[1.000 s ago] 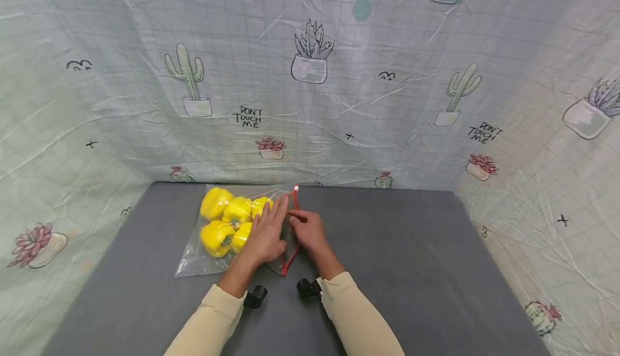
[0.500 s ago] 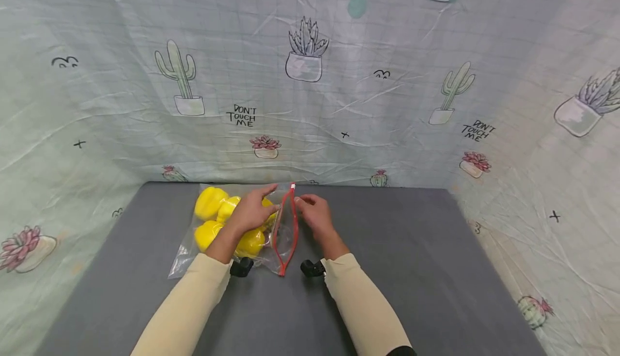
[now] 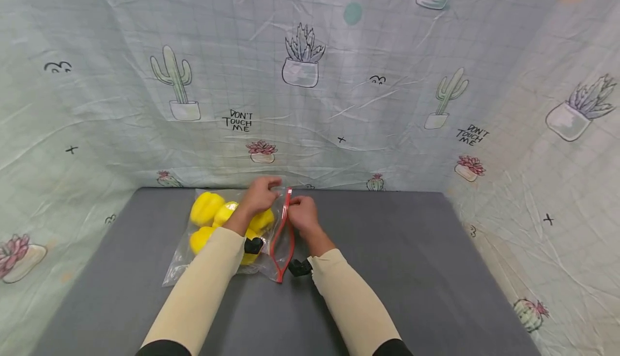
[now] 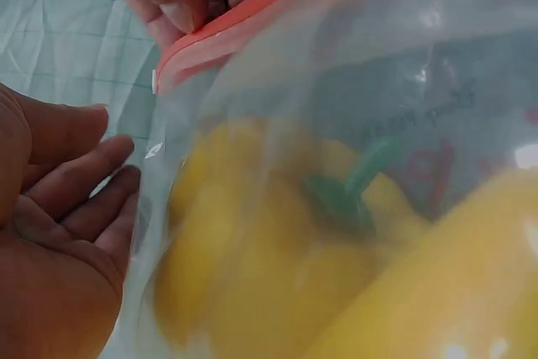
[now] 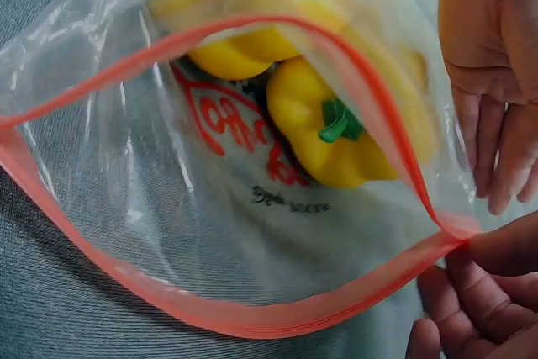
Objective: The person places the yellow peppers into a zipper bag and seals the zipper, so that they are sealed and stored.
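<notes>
A clear zip bag (image 3: 175,270) lies on the grey table, with several yellow bell peppers (image 3: 205,208) inside. Its red zip strip (image 5: 252,323) gapes wide, showing a pepper's green stem (image 5: 340,120) through the mouth. My right hand (image 3: 304,215) pinches that strip near the far corner between thumb and fingers, as the right wrist view shows. Beside the bag's far edge is my left hand (image 3: 260,194), thumb apart from its loosely extended fingers (image 4: 80,176); nothing is held there. Its forearm passes over the bag and hides part of the peppers.
The dark grey table (image 3: 387,270) extends on both sides of the bag. A cloth printed with potted cacti (image 3: 301,70) hangs behind and along the sides. Black wrist mounts (image 3: 300,267) sit close to the bag's near side.
My left hand has lifted off the peppers and moved to the bag's far edge. My right hand has shifted slightly along to the far corner of the strip. The mouth has opened wider.
</notes>
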Demonstrator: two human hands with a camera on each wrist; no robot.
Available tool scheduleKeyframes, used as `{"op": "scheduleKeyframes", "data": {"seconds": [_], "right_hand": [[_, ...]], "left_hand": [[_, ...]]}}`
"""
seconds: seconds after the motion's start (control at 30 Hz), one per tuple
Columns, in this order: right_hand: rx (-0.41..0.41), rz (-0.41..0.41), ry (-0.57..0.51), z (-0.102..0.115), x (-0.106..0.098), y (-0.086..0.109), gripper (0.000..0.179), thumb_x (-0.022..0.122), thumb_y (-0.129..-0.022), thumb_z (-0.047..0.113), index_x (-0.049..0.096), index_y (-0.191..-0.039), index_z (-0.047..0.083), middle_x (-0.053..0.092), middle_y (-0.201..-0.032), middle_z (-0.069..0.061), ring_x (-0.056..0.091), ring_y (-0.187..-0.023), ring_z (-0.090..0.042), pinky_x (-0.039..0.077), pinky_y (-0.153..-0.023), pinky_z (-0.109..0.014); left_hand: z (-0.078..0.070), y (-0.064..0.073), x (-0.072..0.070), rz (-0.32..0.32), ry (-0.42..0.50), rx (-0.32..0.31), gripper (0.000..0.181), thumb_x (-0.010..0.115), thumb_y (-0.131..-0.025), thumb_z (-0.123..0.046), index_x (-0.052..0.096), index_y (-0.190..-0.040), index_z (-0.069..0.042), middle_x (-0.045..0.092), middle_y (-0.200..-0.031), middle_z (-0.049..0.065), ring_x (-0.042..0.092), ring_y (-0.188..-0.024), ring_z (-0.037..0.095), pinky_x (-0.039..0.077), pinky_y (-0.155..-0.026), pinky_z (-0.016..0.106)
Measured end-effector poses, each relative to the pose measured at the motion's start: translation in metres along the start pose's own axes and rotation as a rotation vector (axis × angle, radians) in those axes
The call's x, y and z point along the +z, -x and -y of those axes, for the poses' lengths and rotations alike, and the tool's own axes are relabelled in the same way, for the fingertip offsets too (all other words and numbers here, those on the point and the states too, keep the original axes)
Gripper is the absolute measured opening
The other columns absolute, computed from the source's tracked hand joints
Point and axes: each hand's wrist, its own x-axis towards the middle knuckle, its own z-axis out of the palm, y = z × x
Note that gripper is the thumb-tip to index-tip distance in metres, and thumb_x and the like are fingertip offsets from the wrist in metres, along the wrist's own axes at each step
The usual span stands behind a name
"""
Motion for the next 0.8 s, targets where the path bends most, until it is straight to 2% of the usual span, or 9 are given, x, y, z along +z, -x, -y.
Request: {"op": "scheduleKeyframes", "data": {"seconds": [0.13,0.27,0.33,0.4,0.5,0.63,0.7,0.8], "right_hand": [[0.049,-0.011,-0.146,-0.006,0.002,-0.003,0.021,0.058,-0.092,0.000,0.074,-0.104,-0.005,0.070,-0.090,-0.011,0.057,-0.074,-0.015,0.047,-0.062,-0.024],[0.088,0.004,-0.293,-0.009,0.002,-0.007,0.024,0.061,-0.100,0.012,0.074,-0.108,-0.006,0.064,-0.081,-0.002,0.057,-0.071,-0.012,0.049,-0.064,-0.022],[0.072,0.005,-0.291,-0.009,0.004,-0.009,0.025,0.066,-0.099,0.015,0.074,-0.110,-0.006,0.068,-0.084,-0.005,0.058,-0.071,-0.012,0.050,-0.065,-0.022],[0.050,0.000,-0.255,-0.008,0.006,-0.013,0.022,0.070,-0.094,0.011,0.075,-0.108,-0.005,0.070,-0.087,-0.007,0.058,-0.071,-0.013,0.050,-0.065,-0.023],[0.035,-0.005,-0.216,-0.010,0.009,-0.016,0.018,0.069,-0.088,0.000,0.075,-0.104,-0.004,0.073,-0.090,-0.011,0.058,-0.071,-0.014,0.050,-0.065,-0.024],[0.024,0.007,-0.227,-0.013,0.009,-0.016,0.015,0.066,-0.088,-0.006,0.073,-0.101,-0.004,0.070,-0.083,-0.008,0.056,-0.069,-0.013,0.048,-0.063,-0.024],[0.022,0.011,-0.247,-0.014,0.009,-0.017,0.015,0.065,-0.088,-0.006,0.072,-0.101,-0.006,0.069,-0.082,-0.008,0.055,-0.068,-0.014,0.048,-0.062,-0.023],[0.035,0.004,-0.266,-0.015,0.009,-0.019,0.013,0.066,-0.092,-0.001,0.072,-0.102,-0.006,0.067,-0.083,-0.006,0.055,-0.070,-0.014,0.047,-0.064,-0.023]], "left_hand": [[0.004,-0.008,0.006,0.010,0.036,-0.026,0.043,0.056,-0.104,-0.006,0.056,-0.144,0.010,0.059,-0.148,0.026,0.055,-0.140,0.042,0.045,-0.117,0.054],[0.008,-0.014,0.010,0.020,0.105,-0.042,0.043,0.056,-0.104,-0.007,0.055,-0.144,0.010,0.059,-0.148,0.027,0.056,-0.140,0.042,0.047,-0.116,0.053],[0.008,-0.016,0.009,0.023,0.137,-0.045,0.043,0.056,-0.105,-0.006,0.054,-0.145,0.010,0.058,-0.148,0.028,0.055,-0.140,0.043,0.047,-0.115,0.054],[0.009,-0.018,0.008,0.024,0.146,-0.048,0.044,0.057,-0.105,-0.006,0.053,-0.145,0.011,0.056,-0.149,0.029,0.053,-0.142,0.045,0.045,-0.117,0.055],[0.011,-0.019,0.007,0.026,0.081,-0.032,0.045,0.058,-0.105,-0.009,0.053,-0.144,0.013,0.055,-0.149,0.031,0.051,-0.143,0.046,0.042,-0.119,0.055],[0.014,-0.021,0.008,0.007,-0.014,0.014,0.042,0.059,-0.105,-0.013,0.060,-0.138,0.012,0.061,-0.143,0.030,0.057,-0.135,0.046,0.046,-0.115,0.055],[0.015,-0.021,0.010,-0.018,-0.008,0.008,0.037,0.059,-0.105,-0.014,0.065,-0.133,0.009,0.066,-0.137,0.028,0.062,-0.128,0.044,0.050,-0.111,0.054],[0.017,-0.021,0.014,-0.063,0.066,-0.042,0.030,0.062,-0.104,-0.015,0.073,-0.123,0.005,0.072,-0.127,0.025,0.066,-0.115,0.039,0.054,-0.101,0.047]]}}
